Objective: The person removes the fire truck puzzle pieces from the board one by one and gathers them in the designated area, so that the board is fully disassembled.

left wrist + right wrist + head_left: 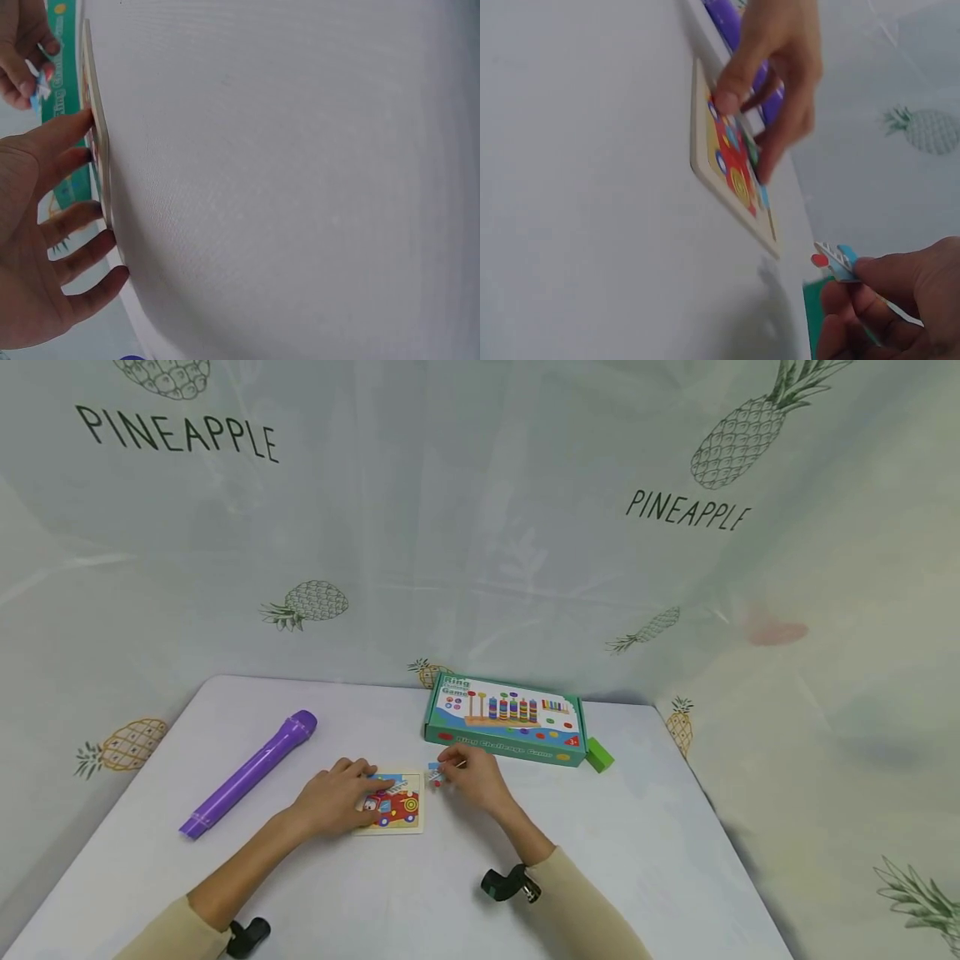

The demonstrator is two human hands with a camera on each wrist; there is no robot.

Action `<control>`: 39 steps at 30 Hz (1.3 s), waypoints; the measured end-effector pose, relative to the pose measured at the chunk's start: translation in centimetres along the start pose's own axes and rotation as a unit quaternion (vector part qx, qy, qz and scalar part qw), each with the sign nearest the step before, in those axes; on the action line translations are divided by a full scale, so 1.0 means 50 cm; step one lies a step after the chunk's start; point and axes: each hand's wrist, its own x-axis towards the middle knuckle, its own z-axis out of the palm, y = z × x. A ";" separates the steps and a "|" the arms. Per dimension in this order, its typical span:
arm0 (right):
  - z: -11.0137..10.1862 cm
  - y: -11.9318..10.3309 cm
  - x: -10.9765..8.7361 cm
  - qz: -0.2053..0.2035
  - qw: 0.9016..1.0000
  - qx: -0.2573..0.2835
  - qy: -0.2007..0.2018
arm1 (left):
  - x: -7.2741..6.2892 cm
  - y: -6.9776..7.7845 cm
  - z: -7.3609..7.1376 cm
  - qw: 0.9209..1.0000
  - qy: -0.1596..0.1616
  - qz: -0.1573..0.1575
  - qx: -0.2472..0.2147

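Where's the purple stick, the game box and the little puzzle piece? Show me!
Purple stick [249,776]: head view, middle of its shaft.
Game box [504,718]: head view, on its printed lid.
Puzzle piece [838,261]: right wrist view, on its white-striped part.

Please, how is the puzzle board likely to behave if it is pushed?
The puzzle board would probably slide rather than tip, being thin and flat on the table. It looks stiff, with straight edges. The left hand, with fingers on it, may hinder sliding.
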 end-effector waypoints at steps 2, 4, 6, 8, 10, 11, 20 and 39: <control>-0.021 0.013 -0.005 0.008 1.000 0.002 0.003 | -0.001 0.000 -0.001 1.000 -0.001 -0.001 0.000; -0.044 0.026 -0.011 0.019 1.000 0.009 0.005 | -0.001 0.000 -0.002 1.000 0.000 0.001 -0.001; -0.066 0.042 -0.018 0.034 0.999 0.015 0.008 | -0.002 0.000 -0.003 1.000 0.000 0.003 -0.001; -0.086 0.056 -0.024 0.050 0.999 0.016 0.014 | -0.002 0.000 -0.003 1.000 -0.001 0.003 -0.002; -0.102 0.070 -0.029 0.059 0.998 0.016 0.020 | -0.001 -0.001 -0.003 1.000 0.000 0.005 0.000; -0.110 0.076 -0.032 0.064 0.998 0.013 0.023 | -0.002 -0.001 -0.002 1.000 0.000 0.004 0.001; -0.135 0.127 -0.043 0.091 0.994 -0.044 0.042 | 0.000 0.000 0.000 1.000 -0.004 -0.002 0.002; -0.133 0.141 -0.039 0.088 0.993 -0.060 0.051 | -0.001 0.000 0.000 1.000 -0.003 -0.001 0.006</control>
